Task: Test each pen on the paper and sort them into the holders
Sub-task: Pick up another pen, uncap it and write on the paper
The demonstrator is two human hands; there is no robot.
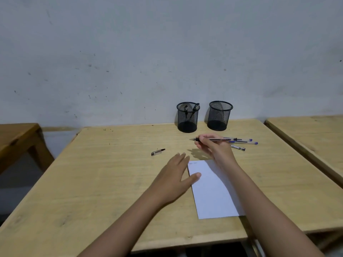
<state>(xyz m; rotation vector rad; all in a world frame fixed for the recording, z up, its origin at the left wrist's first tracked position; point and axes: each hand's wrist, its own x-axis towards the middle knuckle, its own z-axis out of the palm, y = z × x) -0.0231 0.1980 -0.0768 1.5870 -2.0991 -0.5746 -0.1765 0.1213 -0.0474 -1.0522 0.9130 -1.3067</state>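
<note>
My right hand [213, 147] grips an uncapped black pen [219, 139], held level above the table with its tip pointing left. My left hand [176, 175] lies flat, fingers apart, its thumb on the left edge of the white paper [213, 193]. Small scribbles mark the paper's top left corner. A pen cap [157, 152] lies on the table left of the hands. Three more pens [245, 142] lie behind my right hand. Two black mesh holders stand by the wall: the left holder [187, 117] has two pens in it, the right holder [220, 115] looks empty.
The wooden table [111, 173] stands against a grey wall. A second table [306, 134] is close on the right, with a narrow gap between. A darker wooden table [16, 136] stands on the left.
</note>
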